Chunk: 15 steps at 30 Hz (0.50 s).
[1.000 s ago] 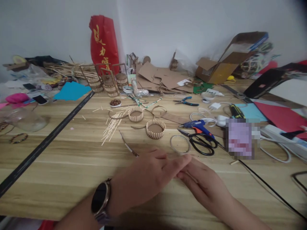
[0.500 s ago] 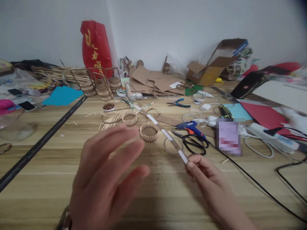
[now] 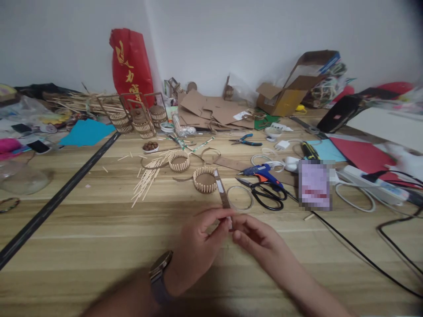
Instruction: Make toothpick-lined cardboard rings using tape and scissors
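A narrow brown cardboard strip with white tape pieces along it points away from me, its far end beside a round cardboard base ringed with short wooden sticks. My left hand, wearing a watch, pinches the strip close to its near end. My right hand is curled at that same end, fingertips meeting the left ones; its exact hold is partly hidden. Just beyond lie a white ring and black-handled scissors. A second stick-ringed base stands farther back.
Loose thin sticks lie left of the bases. A blue glue gun, pliers and a power strip with cables occupy the right. Small finished baskets, a red bag and cardboard sheets stand behind.
My left hand has come down and right, from raised and spread to pinching the strip. My right hand has shifted left, and the strip has swung to a steeper angle, closer to me.
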Tool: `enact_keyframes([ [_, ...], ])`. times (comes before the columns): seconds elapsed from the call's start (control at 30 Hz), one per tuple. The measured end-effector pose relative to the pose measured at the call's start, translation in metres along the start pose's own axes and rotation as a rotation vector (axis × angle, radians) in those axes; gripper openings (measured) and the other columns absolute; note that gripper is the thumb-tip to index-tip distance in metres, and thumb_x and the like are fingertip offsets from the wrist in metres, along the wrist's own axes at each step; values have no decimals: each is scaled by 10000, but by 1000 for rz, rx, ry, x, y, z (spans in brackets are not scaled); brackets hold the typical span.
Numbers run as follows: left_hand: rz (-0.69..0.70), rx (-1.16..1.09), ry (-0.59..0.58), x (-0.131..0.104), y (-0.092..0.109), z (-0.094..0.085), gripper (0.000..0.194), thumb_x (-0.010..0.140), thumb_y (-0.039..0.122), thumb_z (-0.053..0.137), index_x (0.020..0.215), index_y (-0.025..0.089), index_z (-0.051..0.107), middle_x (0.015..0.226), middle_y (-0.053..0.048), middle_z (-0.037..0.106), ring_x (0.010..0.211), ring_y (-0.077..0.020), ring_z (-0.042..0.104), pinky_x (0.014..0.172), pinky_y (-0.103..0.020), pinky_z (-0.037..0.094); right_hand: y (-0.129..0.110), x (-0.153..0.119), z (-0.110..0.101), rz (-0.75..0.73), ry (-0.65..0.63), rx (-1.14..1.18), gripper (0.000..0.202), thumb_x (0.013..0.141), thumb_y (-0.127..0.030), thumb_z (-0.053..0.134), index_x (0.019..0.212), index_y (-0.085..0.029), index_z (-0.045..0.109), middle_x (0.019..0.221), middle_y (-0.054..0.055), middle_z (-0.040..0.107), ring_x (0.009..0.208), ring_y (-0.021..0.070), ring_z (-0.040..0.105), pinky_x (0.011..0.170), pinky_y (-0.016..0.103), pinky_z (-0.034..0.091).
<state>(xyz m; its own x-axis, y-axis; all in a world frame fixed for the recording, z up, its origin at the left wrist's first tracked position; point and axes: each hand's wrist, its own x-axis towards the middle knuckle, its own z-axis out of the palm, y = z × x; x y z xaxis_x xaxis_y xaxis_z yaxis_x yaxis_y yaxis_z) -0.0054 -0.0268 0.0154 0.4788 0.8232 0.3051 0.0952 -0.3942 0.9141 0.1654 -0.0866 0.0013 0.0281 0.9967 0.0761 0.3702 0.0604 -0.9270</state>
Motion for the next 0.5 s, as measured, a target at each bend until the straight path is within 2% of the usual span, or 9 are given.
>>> enact_keyframes([
  [0.03,39,8,19,2,2,-1,193,910,207,588,1028,231,740,986,-40,739,921,-161,676,833,-270,553,7,5,-14,-94,1,-241,222,921,-398,533,950,-213,652,877,62,684,791,200,630,730,332,519],
  [0.07,76,15,39,3,3,-2,195,902,186,591,1020,228,742,964,-38,735,899,-155,673,827,-266,553,17,12,-29,-166,74,-512,218,934,-349,503,965,-206,664,972,100,696,899,239,635,814,384,511],
  [0.1,105,22,55,4,4,-2,203,896,170,592,1023,227,740,948,-36,729,879,-148,668,814,-259,554,27,19,-44,-171,172,-783,231,939,-307,477,983,-191,672,1044,137,689,963,278,626,857,434,495],
  [0.13,125,25,63,5,5,-3,218,892,160,591,1040,229,735,944,-35,723,862,-142,663,799,-253,557,38,25,-57,-145,212,-991,255,935,-260,450,1034,-175,669,1090,162,681,994,303,624,862,458,494],
  [0.2,143,19,62,6,7,-4,265,890,153,586,1110,231,711,969,-39,714,841,-133,655,788,-249,563,58,37,-77,-105,212,-1072,287,891,-170,457,1096,-125,654,1077,198,685,982,328,640,820,459,508],
  [0.3,150,-25,49,7,9,-4,333,880,142,587,1191,226,674,1040,-53,702,831,-127,651,808,-258,570,78,48,-92,-91,144,-1099,350,838,-120,488,1152,-137,640,1067,172,709,932,302,677,736,381,525],
  [0.43,133,-118,56,11,7,-5,368,874,141,596,1224,240,656,1147,-66,671,851,-121,643,815,-251,572,77,47,-110,-43,129,-1126,457,796,-168,551,1247,-138,614,941,175,726,684,291,688,519,330,450],
  [0.5,119,-158,83,13,4,-6,369,882,161,601,1238,248,647,1181,-71,657,853,-120,632,801,-246,572,69,42,-122,-20,153,-1136,481,789,-225,589,1266,-164,607,871,163,719,621,292,670,487,330,414],
])
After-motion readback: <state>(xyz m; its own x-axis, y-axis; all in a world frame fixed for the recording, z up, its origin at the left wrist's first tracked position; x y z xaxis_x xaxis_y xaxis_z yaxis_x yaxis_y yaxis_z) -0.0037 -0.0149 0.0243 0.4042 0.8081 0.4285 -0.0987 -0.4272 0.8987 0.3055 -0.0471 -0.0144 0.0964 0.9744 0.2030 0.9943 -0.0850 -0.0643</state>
